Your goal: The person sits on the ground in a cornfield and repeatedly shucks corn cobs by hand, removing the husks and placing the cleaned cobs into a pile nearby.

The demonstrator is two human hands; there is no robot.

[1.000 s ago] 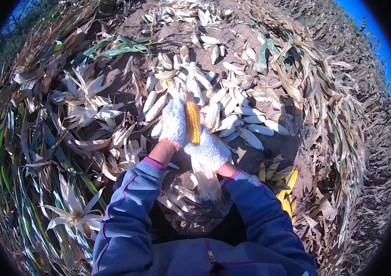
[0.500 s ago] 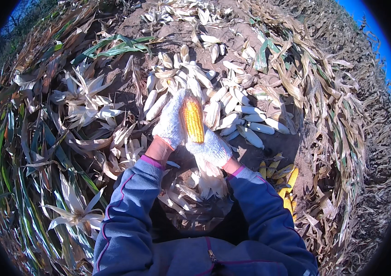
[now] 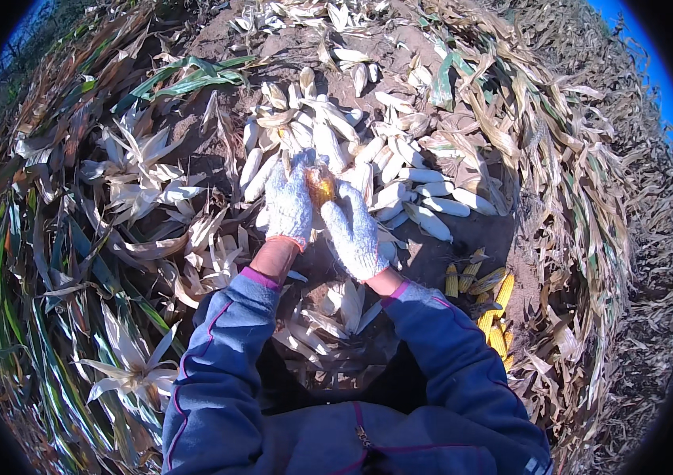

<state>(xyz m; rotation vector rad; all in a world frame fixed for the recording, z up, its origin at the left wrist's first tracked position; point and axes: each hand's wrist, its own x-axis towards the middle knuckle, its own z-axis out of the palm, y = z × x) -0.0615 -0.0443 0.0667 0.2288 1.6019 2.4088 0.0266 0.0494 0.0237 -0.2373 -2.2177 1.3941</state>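
Note:
A bare yellow ear of corn (image 3: 321,187) is held upright in front of me, between my two white knit gloves. My left hand (image 3: 288,204) closes around its left side near the upper end. From the right and below, my right hand (image 3: 352,232) grips the same ear, its thumb lying across the front, so the lower part of the kernels is hidden. Just beyond my hands lies a pile of pale ears still in their husks (image 3: 335,119). Loose peeled husks (image 3: 344,305) lie between my forearms, near my legs.
Several husked yellow ears (image 3: 497,317) lie on the soil right of my right forearm. More husked-in pale ears (image 3: 430,222) spread to the right of the pile. Dry and green stalks (image 3: 59,261) bank up on the left; dry stalks (image 3: 582,222) line the right.
The husk that hung below the ear from my right hand has come away. My right hand has shifted up along the ear, covering more of its kernels.

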